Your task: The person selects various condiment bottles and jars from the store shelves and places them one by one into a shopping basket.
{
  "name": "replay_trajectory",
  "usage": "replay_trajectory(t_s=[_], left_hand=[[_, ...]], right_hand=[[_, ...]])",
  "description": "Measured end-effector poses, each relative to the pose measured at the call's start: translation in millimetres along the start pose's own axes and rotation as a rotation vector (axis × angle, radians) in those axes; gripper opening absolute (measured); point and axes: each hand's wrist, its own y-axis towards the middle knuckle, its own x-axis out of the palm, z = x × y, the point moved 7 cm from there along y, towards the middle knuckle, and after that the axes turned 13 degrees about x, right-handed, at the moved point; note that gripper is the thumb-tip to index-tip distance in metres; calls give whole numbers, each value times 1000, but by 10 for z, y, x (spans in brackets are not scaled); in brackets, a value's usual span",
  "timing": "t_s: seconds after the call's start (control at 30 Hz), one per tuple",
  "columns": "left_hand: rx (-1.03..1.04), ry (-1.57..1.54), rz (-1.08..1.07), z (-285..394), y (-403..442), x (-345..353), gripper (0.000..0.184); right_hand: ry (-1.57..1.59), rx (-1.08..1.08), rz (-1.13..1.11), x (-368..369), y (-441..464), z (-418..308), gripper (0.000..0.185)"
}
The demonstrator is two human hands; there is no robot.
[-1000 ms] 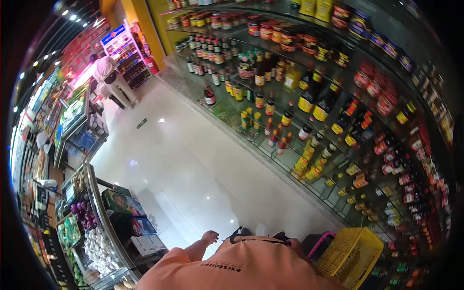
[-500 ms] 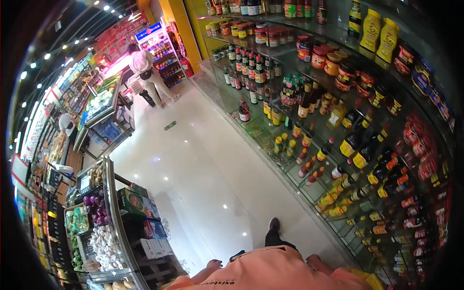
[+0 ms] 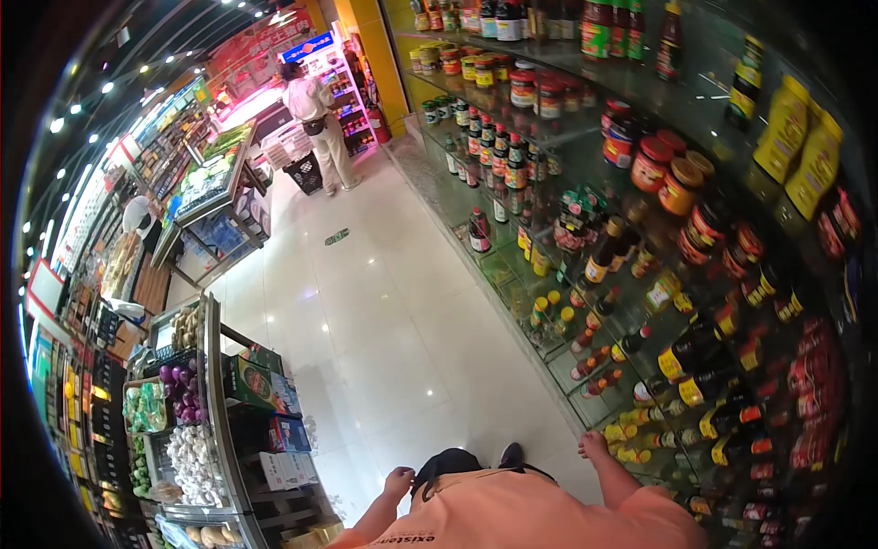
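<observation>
My left hand hangs low by the hip, beside the orange shirt, with its fingers curled in. It is nearest the dark shorts, and nothing shows in it. On the other side, my right hand is held out from the body, fingers also curled and nothing visible between them. It appears close to the glass shelves of bottled sauces, where yellow-capped bottles lie just beyond it. Whether it touches the shelf edge I cannot tell. One dark shoe steps forward on the floor.
Shelves of jars and yellow squeeze bottles line the right. A produce stand at left holds garlic and purple onions, with cartons below. Along the pale tiled aisle, a person stands beside a dark basket.
The view has moved forward along the aisle, and the shelf items look larger. Both hands have swung up and forward into fuller view. The far person has turned slightly.
</observation>
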Motion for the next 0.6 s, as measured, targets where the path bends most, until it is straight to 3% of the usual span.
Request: replay_trajectory(t_s=[0.13, 0.2, 0.27, 0.37, 0.4, 0.47, 0.57, 0.6], left_hand=[[-157, -102, 15, -30, 56, -181, 32], [-273, -150, 16, -383, 96, -256, 32], [-352, -49, -16, -394, 220, -313, 33], [-320, 255, -108, 252, 56, -572, 37], [-348, 289, -149, -965, 579, -474, 43], [-309, 323, -184, -1197, 1027, -562, 46], [-310, 289, -116, -832, 1546, -842, 48], [-50, 302, -18, 835, 1172, -1241, 47]], right_hand=[[-129, 183, 32, 25, 349, 235, 22], [-237, 383, -215, 228, 436, 413, 27], [-451, 408, -87, 443, 613, 450, 31], [-609, 165, -186, 948, 337, -277, 32], [-691, 59, -202, 1144, 210, -630, 33], [-678, 34, -208, 1500, 244, -1113, 33], [-540, 31, -224, 1916, 430, -1927, 30], [-522, 16, -199, 2014, 504, -2203, 30]])
